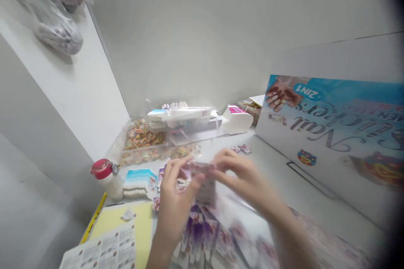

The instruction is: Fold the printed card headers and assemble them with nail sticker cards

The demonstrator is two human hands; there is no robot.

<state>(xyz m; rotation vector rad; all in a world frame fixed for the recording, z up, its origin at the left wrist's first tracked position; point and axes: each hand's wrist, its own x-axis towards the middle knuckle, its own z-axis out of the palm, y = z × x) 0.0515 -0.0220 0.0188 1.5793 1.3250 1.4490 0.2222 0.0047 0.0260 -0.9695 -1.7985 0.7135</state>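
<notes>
My left hand [176,195] and my right hand [235,170] meet over the table, fingers closed on a small clear plastic packet [206,192]. Its contents are blurred. The left thumb and fingers grip its left side, while the right fingertips pinch its upper right edge. Beneath the hands fan out several purple-and-white printed cards [195,235]. A stack of blue-and-white cards [139,183] sits left of my left hand. Two small printed pieces [244,149] lie beyond my right hand.
A clear bin [121,145] of colourful bits stands at the back left, beside a stacked plastic tray [189,113]. A red-lidded bottle [112,183] and a label sheet [107,248] are at left. A big nail-stickers box [331,134] stands at right.
</notes>
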